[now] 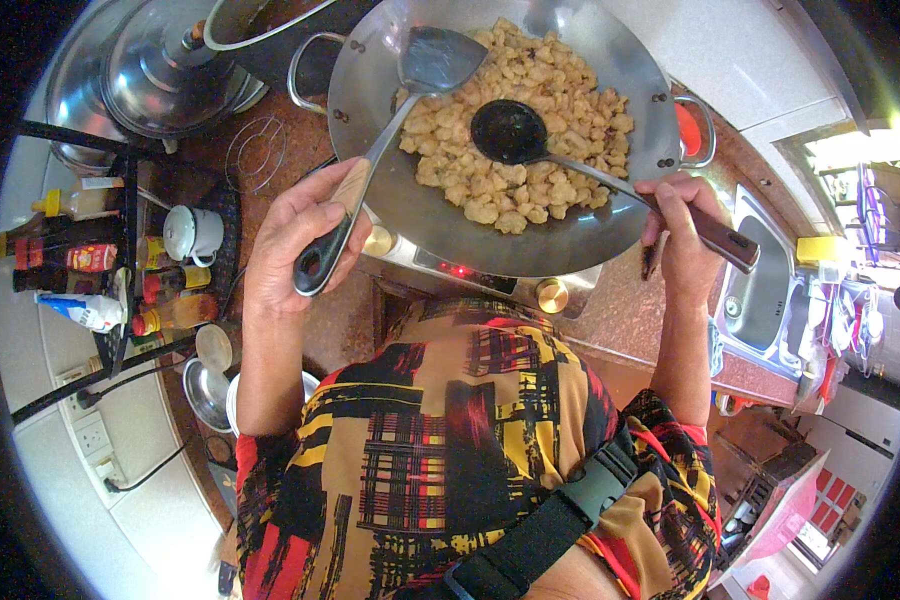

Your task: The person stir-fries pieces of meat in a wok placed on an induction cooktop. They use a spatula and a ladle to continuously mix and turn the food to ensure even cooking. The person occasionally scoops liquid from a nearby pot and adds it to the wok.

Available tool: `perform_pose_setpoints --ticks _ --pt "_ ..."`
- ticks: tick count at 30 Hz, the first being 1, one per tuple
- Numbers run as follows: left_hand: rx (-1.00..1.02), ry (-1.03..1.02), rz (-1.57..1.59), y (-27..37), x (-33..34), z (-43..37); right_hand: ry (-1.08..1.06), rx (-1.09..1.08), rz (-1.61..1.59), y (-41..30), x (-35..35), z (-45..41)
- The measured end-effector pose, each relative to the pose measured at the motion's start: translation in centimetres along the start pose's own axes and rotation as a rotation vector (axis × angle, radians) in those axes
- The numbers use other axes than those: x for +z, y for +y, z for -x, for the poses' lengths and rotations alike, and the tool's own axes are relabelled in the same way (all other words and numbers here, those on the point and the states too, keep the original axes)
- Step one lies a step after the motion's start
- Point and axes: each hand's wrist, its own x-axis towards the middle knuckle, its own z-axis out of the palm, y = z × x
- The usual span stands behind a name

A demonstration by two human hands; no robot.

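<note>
A large metal wok [390,180] stands on the stove, holding a heap of browned, lumpy food pieces [525,191]. My left hand [300,229] grips the wood-and-black handle of a metal spatula [439,60], whose blade is over the upper left of the heap. My right hand [682,225] is closed round the brown handle of a ladle [508,132]; its dark bowl lies at the middle of the food. Both hands are at the wok's near side, one to the left and one to the right.
The stove's gold knob [552,295] sits below the wok's near rim. At left are a wire ring stand [256,154], a white enamel mug [193,234], a black rack [129,225] with sauce bottles and large metal lids [172,67]. A steel sink [757,277] is at right.
</note>
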Motion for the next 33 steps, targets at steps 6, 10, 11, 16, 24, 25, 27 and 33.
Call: perform_pose_setpoints --ticks 6,10,11,16,24,25,27,33 --pt "-0.008 0.023 0.000 0.0 0.0 0.0 0.012 0.011 -0.014 0.0 0.0 0.1" --pt "-0.013 0.027 -0.008 0.1 0.3 0.0 0.012 0.034 0.010 -0.2 0.0 0.0" --pt "-0.015 0.024 -0.001 0.2 0.3 0.1 0.018 0.046 0.017 -0.2 0.0 -0.1" --pt "-0.013 0.011 0.013 0.2 0.1 0.0 0.029 0.067 0.022 -0.8 0.3 -0.5" --pt "0.002 0.004 0.003 0.0 0.0 0.0 -0.008 0.079 0.052 -1.0 0.2 -1.3" --pt "0.003 0.006 0.004 0.0 0.0 0.0 -0.003 0.080 0.044 -0.8 0.2 -1.4" --pt "0.003 0.022 0.002 0.0 0.1 0.1 -0.001 0.081 0.035 -0.9 0.2 -1.4" --pt "0.009 0.008 0.012 0.1 0.2 0.0 0.009 0.068 0.012 -0.9 0.3 -1.5"
